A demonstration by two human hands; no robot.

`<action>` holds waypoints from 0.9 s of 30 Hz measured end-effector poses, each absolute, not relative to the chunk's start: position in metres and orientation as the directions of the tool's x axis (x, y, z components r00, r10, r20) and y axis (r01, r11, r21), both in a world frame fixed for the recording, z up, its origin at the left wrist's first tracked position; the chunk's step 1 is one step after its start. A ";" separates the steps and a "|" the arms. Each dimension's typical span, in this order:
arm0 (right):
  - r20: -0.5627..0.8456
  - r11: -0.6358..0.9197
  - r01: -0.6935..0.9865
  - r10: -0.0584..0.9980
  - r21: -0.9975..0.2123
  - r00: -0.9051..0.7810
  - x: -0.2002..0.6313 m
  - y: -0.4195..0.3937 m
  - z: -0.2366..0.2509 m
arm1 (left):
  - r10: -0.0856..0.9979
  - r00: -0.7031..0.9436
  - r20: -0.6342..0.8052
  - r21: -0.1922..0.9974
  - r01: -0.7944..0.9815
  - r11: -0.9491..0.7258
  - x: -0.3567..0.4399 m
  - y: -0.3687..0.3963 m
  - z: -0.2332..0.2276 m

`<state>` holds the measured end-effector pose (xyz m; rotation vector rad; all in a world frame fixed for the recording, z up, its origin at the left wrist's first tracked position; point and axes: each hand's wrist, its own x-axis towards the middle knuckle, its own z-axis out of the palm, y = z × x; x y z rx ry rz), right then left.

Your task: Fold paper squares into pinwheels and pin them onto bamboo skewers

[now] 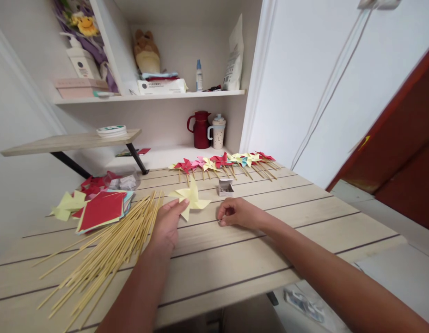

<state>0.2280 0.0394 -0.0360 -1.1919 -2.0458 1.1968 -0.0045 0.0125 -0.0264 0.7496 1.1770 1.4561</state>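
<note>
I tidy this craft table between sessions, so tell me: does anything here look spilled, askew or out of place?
Nothing looks spilled or damaged. The wooden sticks lie in a loose fan by the left hand, which holds a yellow pinwheel. The paper squares are stacked unevenly. The finished pinwheels sit in a row.

No text can be read. The tissue pack [162,86] on the shelf [214,94] carries a dark round logo and a line of print, too small to make out. Left of it, the pump bottle [82,61] bears a blurred label, and the white bag [234,58] to its right has faint illegible print.
</note>
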 end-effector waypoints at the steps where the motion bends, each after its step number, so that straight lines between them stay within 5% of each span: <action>1: -0.018 0.238 0.455 0.872 -0.858 -0.490 0.228 0.039 -0.036 | 0.963 -0.231 -0.142 0.939 -0.339 0.057 -0.005 0.013 -0.027; 27: 0.112 0.352 0.462 0.876 -0.814 -0.469 0.221 0.036 -0.042 | 0.959 -0.259 -0.114 0.953 -0.300 0.033 -0.006 0.015 -0.036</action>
